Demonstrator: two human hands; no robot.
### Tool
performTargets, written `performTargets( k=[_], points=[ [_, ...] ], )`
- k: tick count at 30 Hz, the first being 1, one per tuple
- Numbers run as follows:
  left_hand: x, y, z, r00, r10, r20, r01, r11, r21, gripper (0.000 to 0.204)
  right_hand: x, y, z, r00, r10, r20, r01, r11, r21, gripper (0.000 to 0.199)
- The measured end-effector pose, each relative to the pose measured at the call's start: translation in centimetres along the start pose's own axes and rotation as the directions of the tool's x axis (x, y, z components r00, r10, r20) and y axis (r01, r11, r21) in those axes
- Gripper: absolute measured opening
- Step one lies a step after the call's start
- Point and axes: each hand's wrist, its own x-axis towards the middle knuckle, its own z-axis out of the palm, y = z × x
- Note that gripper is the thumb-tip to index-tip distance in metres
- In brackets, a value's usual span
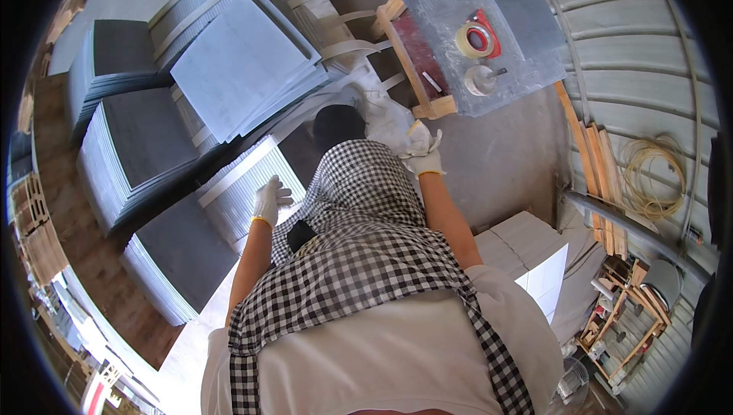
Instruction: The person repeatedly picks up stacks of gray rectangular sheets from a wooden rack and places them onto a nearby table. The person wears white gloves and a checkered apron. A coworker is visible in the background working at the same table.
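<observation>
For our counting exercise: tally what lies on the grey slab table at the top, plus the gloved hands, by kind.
Tape rolls: 1
Red flat objects: 1
Round tins with a handle: 1
Gloved hands: 2, left hand and right hand
Total: 5

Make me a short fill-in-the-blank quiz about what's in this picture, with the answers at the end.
1. Both hands wear white ____.
2. The left hand rests on a stack of grey ____.
3. The person's apron has a black and white ____ pattern.
4. On the grey slab across the wooden stand lies a roll of ____.

Missing words: gloves; tiles; checked; tape
</observation>
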Motion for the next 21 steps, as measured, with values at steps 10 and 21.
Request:
performTargets(
  k=[10,21],
  points=[
    [-1.3,-0.6,-0.3,0.997,-0.042,-0.058,0.043,0.999,0.012,0.057,1.0,-0.3,0.5,0.996,0.035,-0.084,-0.039,0.998,-0.046,0.037],
    [-1.5,-0.1,0.0,0.999,-0.013,-0.048,0.017,0.995,0.098,0.058,5.0,-0.7,1.5,1.0,0.011,0.017,-0.01,0.999,-0.032,0.03]
  ],
)
